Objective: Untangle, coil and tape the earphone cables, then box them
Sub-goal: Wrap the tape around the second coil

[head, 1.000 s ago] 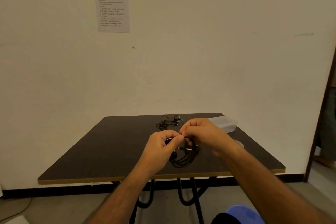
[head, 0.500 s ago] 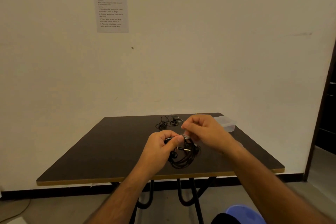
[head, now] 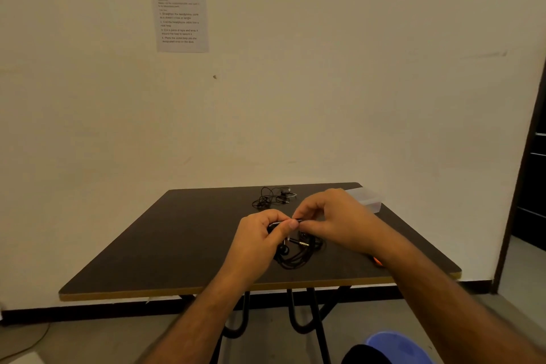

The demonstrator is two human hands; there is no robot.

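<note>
A coiled black earphone cable (head: 298,254) hangs just above the dark table (head: 183,233), its plug and an earbud dangling below my fingers. My left hand (head: 260,233) grips the top of the coil between thumb and fingers. My right hand (head: 334,219) pinches the same top part of the coil from the right, fingertips almost touching the left thumb. Whether tape is between the fingers I cannot tell. A second, tangled black earphone (head: 273,198) lies at the table's far edge. A clear plastic box (head: 367,199) stands at the far right corner, partly hidden by my right hand.
A small orange object (head: 377,261) peeks out under my right forearm. The table stands against a white wall with an instruction sheet (head: 180,10). A blue stool (head: 399,346) shows at the bottom right, and a dark door frame (head: 529,156) at the right.
My right hand has come back down to the top of the coil, fingertips now meeting my left thumb. The left hand keeps its hold on the coil.
</note>
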